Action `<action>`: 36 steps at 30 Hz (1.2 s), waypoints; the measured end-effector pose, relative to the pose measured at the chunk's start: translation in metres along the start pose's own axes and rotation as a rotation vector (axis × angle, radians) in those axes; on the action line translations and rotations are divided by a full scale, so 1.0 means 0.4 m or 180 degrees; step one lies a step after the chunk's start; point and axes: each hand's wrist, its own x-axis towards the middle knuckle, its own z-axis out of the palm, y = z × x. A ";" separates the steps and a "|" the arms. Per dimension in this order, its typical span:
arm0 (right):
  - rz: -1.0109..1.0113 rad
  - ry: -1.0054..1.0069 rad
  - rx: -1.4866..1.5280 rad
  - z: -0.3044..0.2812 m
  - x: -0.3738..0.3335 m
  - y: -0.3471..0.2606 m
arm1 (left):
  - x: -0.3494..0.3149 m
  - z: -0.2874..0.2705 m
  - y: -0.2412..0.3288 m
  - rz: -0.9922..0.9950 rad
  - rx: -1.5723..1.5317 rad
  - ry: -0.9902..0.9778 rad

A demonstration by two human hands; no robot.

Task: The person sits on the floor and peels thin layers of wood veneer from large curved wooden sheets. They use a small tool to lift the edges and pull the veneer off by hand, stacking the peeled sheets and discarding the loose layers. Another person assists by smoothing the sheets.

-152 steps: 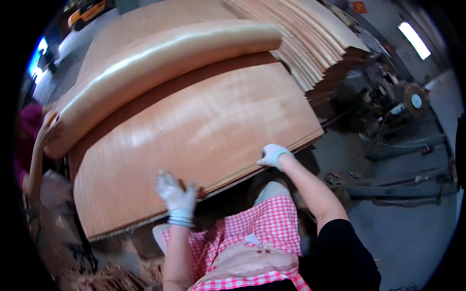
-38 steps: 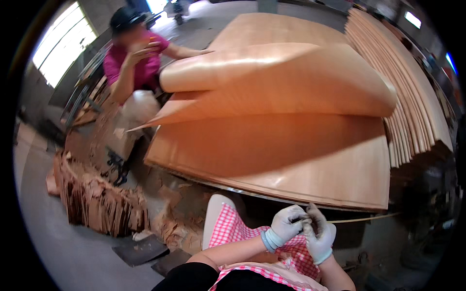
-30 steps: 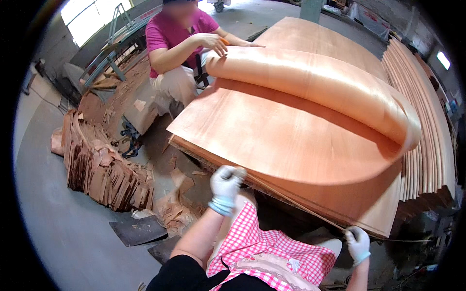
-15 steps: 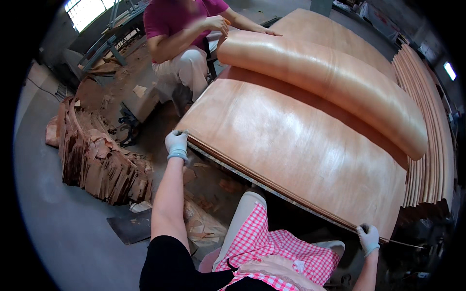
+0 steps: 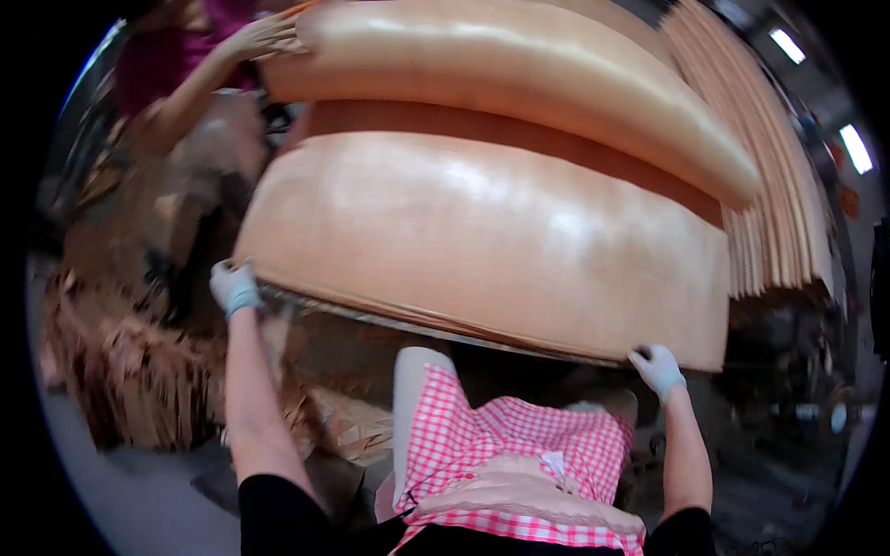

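Note:
A wide, thin sheet of reddish-tan wood veneer [image 5: 482, 241] lies on top of a stack in front of me. My left hand [image 5: 235, 287], in a white glove, pinches its near left corner. My right hand [image 5: 659, 372], gloved too, has thumb and fingers closed at the near edge, a little in from the right corner. Beyond, a curled veneer sheet [image 5: 519, 69] arches across the stack, a dark shadow under it. A co-worker's hand [image 5: 269, 37] touches its left end, with something orange near the fingers.
Wavy veneer sheets [image 5: 742, 157] are stacked at the right. A ragged pile of brown veneer scraps [image 5: 139, 380] stands on the floor at the left. Loose scraps [image 5: 348, 422] lie below the stack's near edge. My checked pink apron [image 5: 519, 435] is close to that edge.
My view has swung, so the stack appears higher and further left. My right hand now sits further in from the right corner; my left stays at its corner. The co-worker's hand has moved onto the curl's end.

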 end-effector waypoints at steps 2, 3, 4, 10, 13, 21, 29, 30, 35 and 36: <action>0.0254 -0.0026 -0.0048 -0.013 0.011 0.044 | -0.011 -0.002 0.020 0.0161 -0.0073 -0.0498; 0.0306 -0.0117 -0.0064 -0.012 0.036 0.043 | 0.029 0.000 -0.028 0.0249 0.0188 -0.0434; 0.0437 -0.0232 -0.0048 -0.017 0.050 0.034 | 0.052 -0.001 -0.061 0.0188 0.0067 -0.0447; 0.1017 -0.0597 0.0168 -0.020 0.040 0.033 | -0.109 -0.039 0.175 0.0444 0.1522 -0.0517; 0.0763 -0.0607 0.0190 -0.005 0.062 0.041 | -0.263 0.037 0.242 0.1655 0.0582 -0.0185; 0.0495 -0.0420 0.0265 0.024 0.058 0.056 | -1.215 0.157 0.650 0.3444 0.0671 -0.2535; 0.0885 -0.0158 0.0398 -0.162 -0.020 0.543 | -1.211 0.184 0.648 0.3191 0.0674 -0.2653; 0.0944 -0.0034 0.0258 -0.182 -0.044 0.652 | -1.215 0.190 0.644 0.3240 0.0680 -0.2677; 0.1868 0.0106 0.0308 -0.225 -0.033 0.907 | -1.202 0.188 0.632 0.3240 0.0803 -0.2663; 0.1926 0.0075 0.0320 -0.220 -0.013 0.900 | -1.194 0.187 0.629 0.3257 0.0803 -0.2588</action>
